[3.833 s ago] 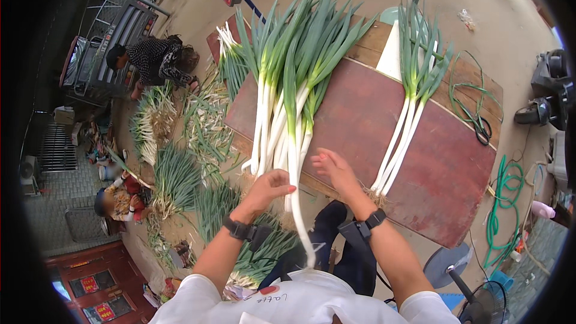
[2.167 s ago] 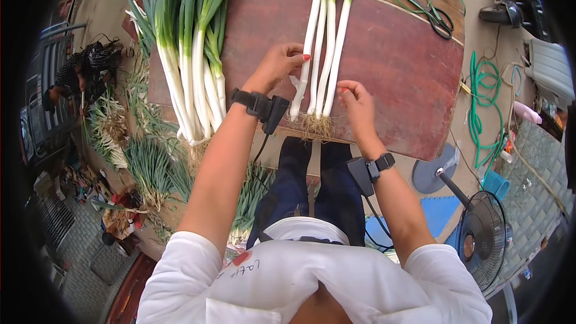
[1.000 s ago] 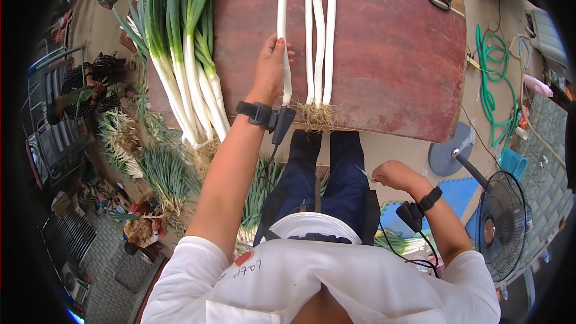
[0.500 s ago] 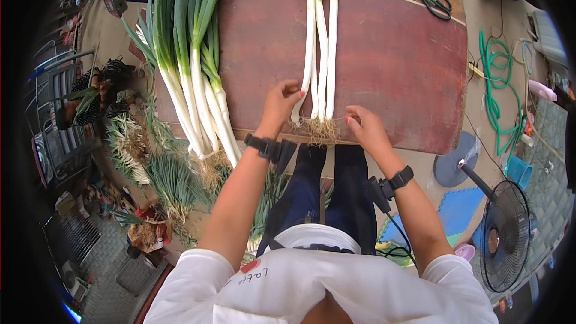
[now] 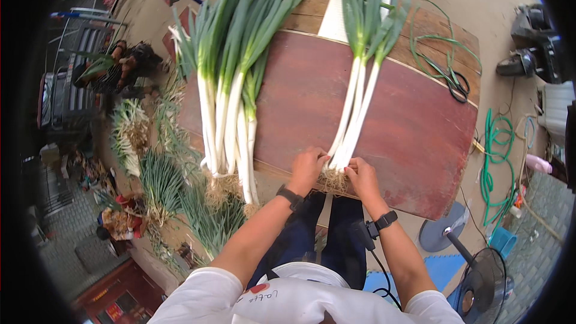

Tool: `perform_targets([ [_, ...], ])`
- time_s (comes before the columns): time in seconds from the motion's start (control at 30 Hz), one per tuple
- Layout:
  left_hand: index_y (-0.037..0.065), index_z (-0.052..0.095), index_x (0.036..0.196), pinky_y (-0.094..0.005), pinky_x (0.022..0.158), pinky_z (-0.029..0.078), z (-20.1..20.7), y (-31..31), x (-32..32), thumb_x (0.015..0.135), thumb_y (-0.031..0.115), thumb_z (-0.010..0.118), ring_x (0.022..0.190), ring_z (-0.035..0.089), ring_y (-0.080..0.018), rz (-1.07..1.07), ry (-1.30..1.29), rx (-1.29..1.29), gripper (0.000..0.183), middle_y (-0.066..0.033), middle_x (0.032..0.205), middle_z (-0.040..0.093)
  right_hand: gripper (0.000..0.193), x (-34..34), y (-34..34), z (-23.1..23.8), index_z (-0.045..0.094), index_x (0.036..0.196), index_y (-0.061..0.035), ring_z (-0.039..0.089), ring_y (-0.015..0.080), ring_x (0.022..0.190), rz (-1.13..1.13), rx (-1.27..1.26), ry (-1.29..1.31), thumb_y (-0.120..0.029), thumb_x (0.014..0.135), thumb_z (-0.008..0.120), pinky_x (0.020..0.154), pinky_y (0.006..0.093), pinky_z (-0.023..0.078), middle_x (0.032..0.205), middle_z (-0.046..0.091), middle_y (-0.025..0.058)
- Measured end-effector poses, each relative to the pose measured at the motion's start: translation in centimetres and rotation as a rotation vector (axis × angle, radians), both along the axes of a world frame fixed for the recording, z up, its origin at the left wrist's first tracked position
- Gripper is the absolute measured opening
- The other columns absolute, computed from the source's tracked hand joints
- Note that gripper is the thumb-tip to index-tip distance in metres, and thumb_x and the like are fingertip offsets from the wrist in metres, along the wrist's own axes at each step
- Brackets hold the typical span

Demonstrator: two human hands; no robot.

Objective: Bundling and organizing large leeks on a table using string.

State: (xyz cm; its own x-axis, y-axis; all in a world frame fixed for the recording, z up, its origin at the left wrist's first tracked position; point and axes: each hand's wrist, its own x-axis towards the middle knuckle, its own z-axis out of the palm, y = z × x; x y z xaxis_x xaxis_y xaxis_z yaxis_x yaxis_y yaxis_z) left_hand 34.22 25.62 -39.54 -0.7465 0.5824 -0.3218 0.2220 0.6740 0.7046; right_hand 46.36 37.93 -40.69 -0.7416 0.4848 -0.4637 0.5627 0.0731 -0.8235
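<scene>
A small bunch of long green onions lies on the dark red board, its white stalks pressed close together and its leaves pointing to the far edge. My left hand closes on the bunch from the left, just above the stringy roots. On the opposite side my right hand pinches the stalks at their lower ends. A larger pile of green onions rests to the left, with roots overhanging the near edge of the board.
Black-handled scissors lie at the far right among loose green leaves. A white sheet sits under the bunch's leaves. More green onions cover the ground at left. A green hose and a fan are at right.
Both hands have come in against the stalk bases, and the spread stalks are now gathered together. The view has shifted and turned, so the board appears lower and tilted.
</scene>
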Motion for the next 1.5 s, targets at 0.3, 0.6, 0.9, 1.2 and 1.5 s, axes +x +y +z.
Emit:
perform_targets([
  [0.3, 0.002, 0.065, 0.091, -0.0361, 0.072, 0.047, 4.6, -2.8, -3.9, 0.080, 0.015, 0.064, 0.080, 0.060, -0.0293, 0.221, 0.053, 0.075, 0.017, -0.0147, 0.089, 0.062, 0.014, 1.9, 2.9, -0.5, 0.057, 0.086, 0.0021, 0.061, 0.0200, 0.066, 0.104, 0.034, -0.116, -0.008, 0.080, 0.064, 0.063, 0.0288, 0.048, 0.075, 0.064, 0.0126],
  [0.6, -0.004, 0.063, 0.092, -0.0314, 0.062, 0.046, 5.1, -16.5, -19.8, 0.070, 0.026, 0.077, 0.067, 0.059, -0.0183, 0.521, 0.274, -0.230, 0.040, -0.0112, 0.074, 0.063, 0.009, 3.9, 1.3, 1.3, 0.059, 0.091, -0.0009, 0.051, 0.0060, 0.063, -0.085, -0.185, -0.057, -0.009, 0.087, 0.056, 0.057, 0.0201, 0.042, 0.073, 0.057, 0.0003],
  [0.9, 0.003, 0.062, 0.095, -0.0190, 0.067, 0.039, 11.0, -8.5, -13.2, 0.082, 0.020, 0.066, 0.070, 0.049, -0.0059, 0.522, -0.620, 0.424, 0.022, 0.0025, 0.081, 0.058, 0.037, -4.9, -5.3, 9.4, 0.052, 0.119, -0.0013, 0.057, 0.0105, 0.087, 0.091, -0.333, 0.336, -0.029, 0.096, 0.044, 0.077, 0.0246, 0.047, 0.099, 0.061, 0.0076],
  [1.2, 0.001, 0.046, 0.121, -0.0341, 0.089, 0.046, 11.0, -3.2, -11.0, 0.091, 0.035, 0.052, 0.099, 0.055, -0.0222, 0.664, -1.222, 1.194, 0.045, -0.0143, 0.122, 0.050, 0.043, 0.1, -2.6, 13.3, 0.038, 0.135, -0.0070, 0.046, 0.0058, 0.056, 0.262, -0.946, 0.065, -0.026, 0.096, 0.043, 0.056, 0.0188, 0.042, 0.069, 0.045, -0.0019],
  [1.5, 0.005, 0.037, 0.131, -0.0397, 0.095, 0.043, 16.9, 7.8, -18.8, 0.095, 0.015, 0.045, 0.111, 0.052, -0.0219, 0.218, -0.735, 1.148, 0.039, -0.0088, 0.127, 0.048, 0.034, 6.1, -4.5, 8.9, 0.046, 0.122, -0.0017, 0.053, 0.0091, 0.077, -0.105, -0.600, 0.302, -0.016, 0.092, 0.053, 0.071, 0.0231, 0.045, 0.086, 0.053, 0.0011],
])
